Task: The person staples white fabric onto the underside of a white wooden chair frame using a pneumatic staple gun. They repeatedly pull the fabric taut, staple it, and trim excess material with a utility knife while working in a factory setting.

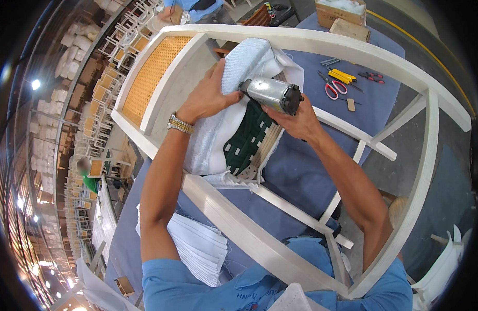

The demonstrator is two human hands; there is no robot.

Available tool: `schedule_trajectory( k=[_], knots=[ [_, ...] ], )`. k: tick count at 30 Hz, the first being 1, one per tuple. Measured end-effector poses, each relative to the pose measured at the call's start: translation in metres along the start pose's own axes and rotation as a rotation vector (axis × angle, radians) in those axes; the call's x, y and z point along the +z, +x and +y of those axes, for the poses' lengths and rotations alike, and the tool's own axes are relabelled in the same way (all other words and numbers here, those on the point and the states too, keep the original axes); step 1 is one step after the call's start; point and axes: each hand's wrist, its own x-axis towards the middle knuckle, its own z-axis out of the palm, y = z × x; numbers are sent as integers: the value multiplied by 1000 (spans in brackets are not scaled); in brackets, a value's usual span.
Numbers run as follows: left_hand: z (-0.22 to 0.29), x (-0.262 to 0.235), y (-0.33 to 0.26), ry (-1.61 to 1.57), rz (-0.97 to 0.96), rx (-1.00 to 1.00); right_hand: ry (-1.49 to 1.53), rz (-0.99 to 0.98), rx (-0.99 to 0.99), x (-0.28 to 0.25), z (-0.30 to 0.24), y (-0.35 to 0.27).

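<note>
The staple gun [274, 95] sits at the seat's 12 o'clock, the right hand [299, 123] wrapped tight around it. The left hand [210, 96] presses flat on the white cloth [218, 135]. Those fingers are close; a slip could hurt them.

Scissors [332, 89] right of chair frame [322, 44]

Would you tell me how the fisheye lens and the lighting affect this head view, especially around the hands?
In the head view, the white chair frame bows strongly toward the rim, and the corners go black. The centre is sharp: the left hand on the white fabric and the right hand holding the metal staple gun, which shows bright glare. Far left, ceiling lamps flare and the stacked chairs blur.
</note>
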Motion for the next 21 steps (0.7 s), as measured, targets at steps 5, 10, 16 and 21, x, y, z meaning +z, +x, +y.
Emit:
schedule_trajectory(
  k=[5, 10, 16, 21],
  knots=[
    [48, 21, -40, 508, 143, 170, -7, 99, -44, -1, 6, 1],
    [71, 0, -75, -14, 82, 369, 78, 192, 172, -10, -9, -17],
    [-70, -47, -22, -863, 11, -442, 271, 102, 170, 13, 1, -25],
    [-81, -3, 11, -948, -186, -523, 275, 71, 89, 16, -7, -32]
  ],
)
